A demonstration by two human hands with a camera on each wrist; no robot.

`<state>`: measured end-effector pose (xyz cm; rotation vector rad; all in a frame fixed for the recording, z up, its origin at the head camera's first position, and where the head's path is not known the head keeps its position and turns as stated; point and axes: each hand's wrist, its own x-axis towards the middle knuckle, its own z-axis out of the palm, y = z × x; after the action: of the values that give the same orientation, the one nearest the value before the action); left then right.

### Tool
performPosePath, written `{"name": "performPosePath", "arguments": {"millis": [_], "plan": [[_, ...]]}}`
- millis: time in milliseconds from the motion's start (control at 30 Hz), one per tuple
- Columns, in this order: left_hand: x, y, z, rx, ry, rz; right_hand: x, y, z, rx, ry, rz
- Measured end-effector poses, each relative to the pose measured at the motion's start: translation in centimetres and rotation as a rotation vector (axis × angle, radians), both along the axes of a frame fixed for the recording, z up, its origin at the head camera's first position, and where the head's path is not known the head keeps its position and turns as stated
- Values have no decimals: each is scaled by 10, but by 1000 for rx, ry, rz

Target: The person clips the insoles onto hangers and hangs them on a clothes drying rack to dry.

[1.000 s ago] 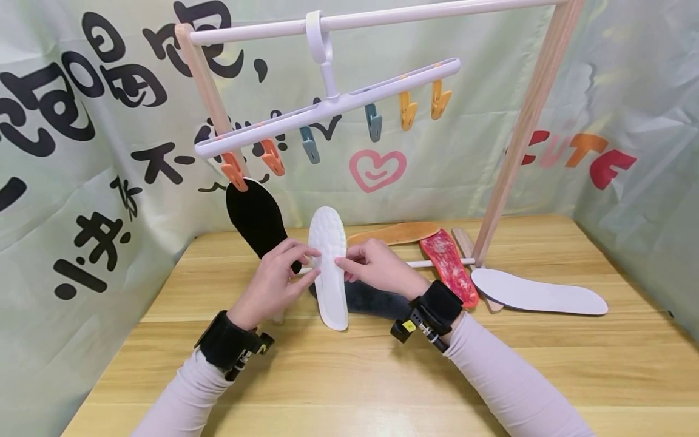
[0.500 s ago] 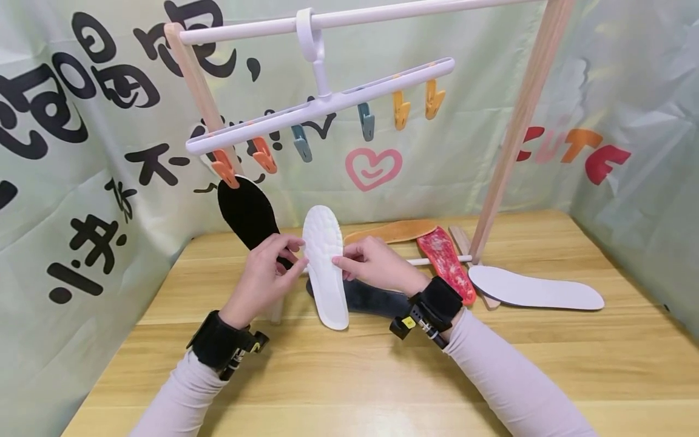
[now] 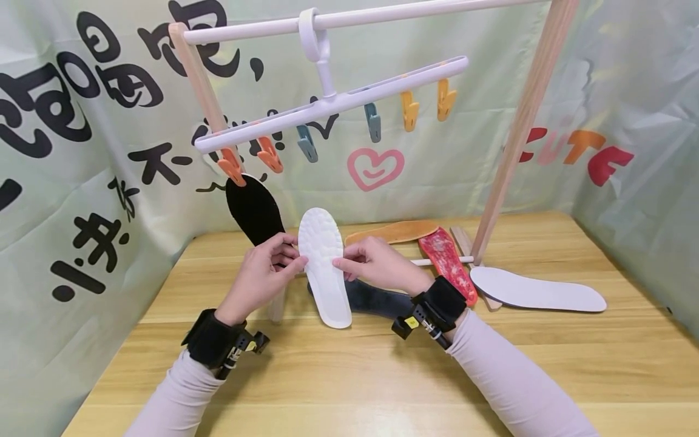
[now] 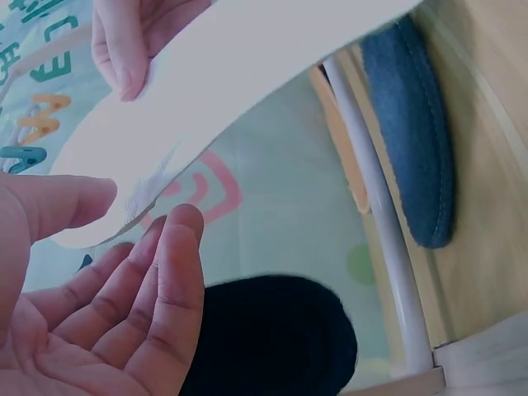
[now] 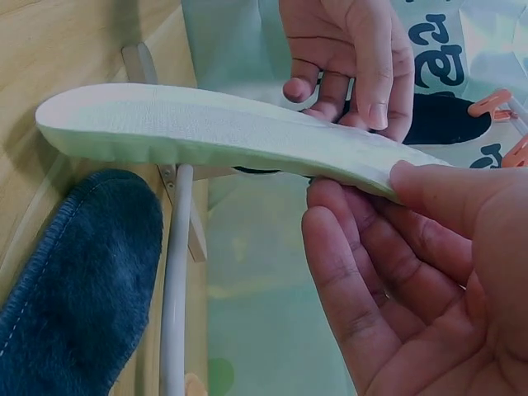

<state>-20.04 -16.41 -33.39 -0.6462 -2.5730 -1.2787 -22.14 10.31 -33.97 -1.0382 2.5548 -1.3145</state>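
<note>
A white insole [image 3: 320,240] with a bumpy upper part stands nearly upright between both hands, above the table. My right hand [image 3: 382,265] pinches its right edge, thumb on the near face and fingers behind, as the right wrist view of the insole [image 5: 223,124] also shows. At its left edge is my left hand [image 3: 263,267], thumb lying on the face and fingertips close to the rim behind. A black insole [image 3: 253,209] hangs from an orange clip [image 3: 232,168] behind my left hand. A dark blue fuzzy insole [image 3: 377,298] lies on the table behind the white one.
A white hanger [image 3: 333,104] with several coloured clips hangs from the rack's rail [image 3: 382,16]. An orange insole [image 3: 390,232], a red patterned insole [image 3: 449,267] and a white dark-edged insole [image 3: 537,291] lie by the rack's right post [image 3: 519,139].
The white insole has turned to show its bumpy face more broadly, its top tilting left. My left hand drew back a little left, then its thumb came onto the left edge.
</note>
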Motion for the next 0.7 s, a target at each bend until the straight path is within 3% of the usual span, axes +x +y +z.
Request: {"name": "performPosePath", "arguments": {"millis": [200, 433, 700], "plan": [[0, -1, 1, -16, -56, 3, -1, 0, 0, 3, -1, 8], [0, -1, -1, 29, -115, -23, 1, 0, 1, 6, -10, 8], [-1, -1, -1, 63, -117, -39, 2, 0, 3, 12, -5, 5]]}}
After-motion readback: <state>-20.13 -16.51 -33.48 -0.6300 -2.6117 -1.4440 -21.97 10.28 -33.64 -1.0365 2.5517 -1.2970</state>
